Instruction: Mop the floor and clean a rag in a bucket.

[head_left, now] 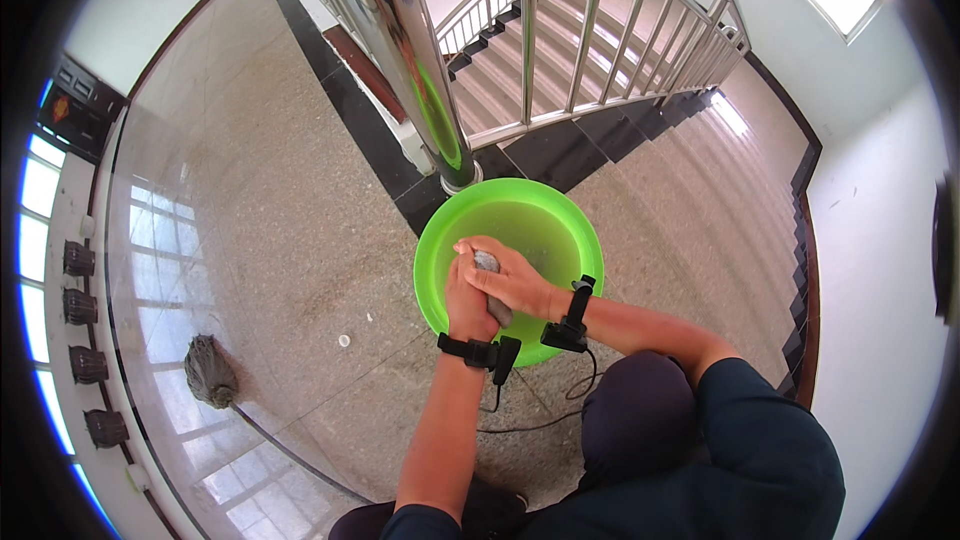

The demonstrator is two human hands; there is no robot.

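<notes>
A wadded grey cloth (500,311) is squeezed between my two hands above a bright green plastic basin (429,255). My left hand (463,307) grips the cloth from the left, fingers pointing away from me. From the right, my right hand (521,286) clasps over it, its fingertips reaching my left fingers. Part of the cloth shows between the palms and a lump hangs below; the rest is hidden. Cloudy water (532,232) stands in the basin. Each wrist wears a black strap with a small cabled device.
A polished metal post (427,90) rises just behind the basin, joined to a stair railing (592,37). Steps (675,217) descend on the right. A grey string mop (211,375) lies on the speckled floor at left, near a small white round object (344,340).
</notes>
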